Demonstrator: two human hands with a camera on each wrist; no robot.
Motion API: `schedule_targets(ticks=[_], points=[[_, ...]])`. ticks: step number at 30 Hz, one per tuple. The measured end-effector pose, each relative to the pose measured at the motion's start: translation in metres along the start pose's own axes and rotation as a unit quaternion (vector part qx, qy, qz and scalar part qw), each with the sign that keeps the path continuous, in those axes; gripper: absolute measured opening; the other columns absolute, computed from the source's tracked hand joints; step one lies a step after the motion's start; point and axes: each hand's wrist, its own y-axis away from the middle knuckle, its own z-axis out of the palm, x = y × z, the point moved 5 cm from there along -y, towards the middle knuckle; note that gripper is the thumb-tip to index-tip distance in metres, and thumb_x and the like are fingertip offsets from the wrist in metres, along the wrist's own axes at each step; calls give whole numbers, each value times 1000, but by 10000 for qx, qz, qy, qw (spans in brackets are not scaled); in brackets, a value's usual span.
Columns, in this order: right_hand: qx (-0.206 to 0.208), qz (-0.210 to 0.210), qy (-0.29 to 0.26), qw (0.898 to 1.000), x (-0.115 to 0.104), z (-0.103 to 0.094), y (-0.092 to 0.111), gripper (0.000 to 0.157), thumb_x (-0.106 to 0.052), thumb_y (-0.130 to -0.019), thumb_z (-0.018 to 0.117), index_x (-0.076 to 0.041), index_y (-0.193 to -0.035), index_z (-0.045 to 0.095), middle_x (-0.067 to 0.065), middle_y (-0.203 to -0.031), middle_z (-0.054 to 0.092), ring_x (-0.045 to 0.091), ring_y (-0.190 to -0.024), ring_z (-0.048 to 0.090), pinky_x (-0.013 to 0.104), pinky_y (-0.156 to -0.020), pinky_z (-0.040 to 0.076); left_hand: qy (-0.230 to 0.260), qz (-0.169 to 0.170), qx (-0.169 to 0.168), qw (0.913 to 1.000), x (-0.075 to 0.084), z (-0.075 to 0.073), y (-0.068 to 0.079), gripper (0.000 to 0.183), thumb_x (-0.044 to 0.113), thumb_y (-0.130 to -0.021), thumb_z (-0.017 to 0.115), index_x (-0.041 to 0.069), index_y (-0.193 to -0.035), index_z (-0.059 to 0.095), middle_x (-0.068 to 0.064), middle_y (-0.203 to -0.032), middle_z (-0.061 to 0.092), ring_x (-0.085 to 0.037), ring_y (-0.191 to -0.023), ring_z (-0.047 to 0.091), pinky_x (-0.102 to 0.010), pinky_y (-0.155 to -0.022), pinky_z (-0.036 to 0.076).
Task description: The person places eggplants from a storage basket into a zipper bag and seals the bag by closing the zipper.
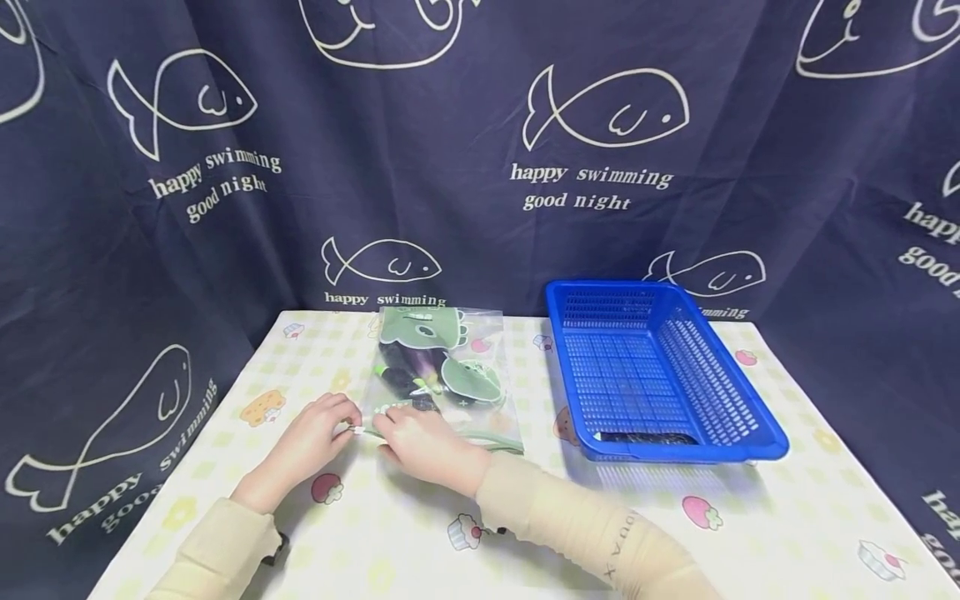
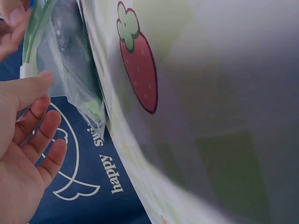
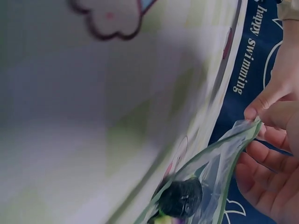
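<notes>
A clear zip bag [image 1: 491, 433] with green printed shapes lies on the table. Dark purple eggplants [image 1: 397, 371] with green stem ends show through its film. At the bag's near left corner, the left hand [image 1: 318, 433] pinches the white slider [image 2: 28, 70] between thumb and index finger; its other fingers are loosely bent. Right beside it, the right hand [image 1: 427, 446] grips the green zip edge [image 3: 240, 147] with thumb and fingers. In the right wrist view the mouth stands apart along part of its length, with a dark eggplant [image 3: 182, 198] inside.
A blue perforated basket [image 1: 558, 358] stands on the right of the table, a dark narrow strip [image 1: 648, 437] along its near inner side. The table's cloth [image 1: 405, 533] has printed strawberries and cupcakes. A dark blue fish-print curtain [image 1: 465, 183] hangs behind.
</notes>
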Motion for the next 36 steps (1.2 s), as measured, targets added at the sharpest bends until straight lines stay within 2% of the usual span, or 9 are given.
schedule_targets(ticks=[5, 14, 24, 36], points=[[-17, 188, -42, 9998, -5, 2, -10, 22, -35, -87, 65, -17, -95, 56, -7, -82, 61, 10, -72, 62, 21, -52, 50, 39, -64, -5, 10000, -2, 1, 1, 32, -5, -66, 78, 18, -77, 58, 10, -81, 56, -10, -79, 53, -32, -69, 47], [254, 297, -99, 9992, -8, 12, -19, 13, -31, -89, 62, -18, -90, 59, -9, -79, 64, 7, -70, 62, 18, -52, 49, 65, -5, 62, 10000, -2, 2, 2, 34, -4, -65, 79, 19, -77, 57, 12, -79, 55, -9, -78, 52, -31, -68, 47], [381, 333, 245, 9984, -10, 14, -25, 14, -39, -90, 61, -24, -90, 62, -13, -77, 64, 4, -64, 59, 18, -47, 44, -39, 62, 90, 9999, 3, -1, -3, 36, -2, -63, 81, 18, -72, 53, 10, -76, 53, -10, -76, 52, -31, -67, 47], [633, 166, 721, 9952, -14, 15, -26, 10, -33, -88, 63, -22, -90, 61, -13, -71, 60, 4, -59, 56, 18, -46, 44, -163, 102, 68, 9998, 8, -3, -7, 36, -1, -64, 81, 17, -67, 49, 9, -74, 53, -9, -72, 50, -29, -64, 46]])
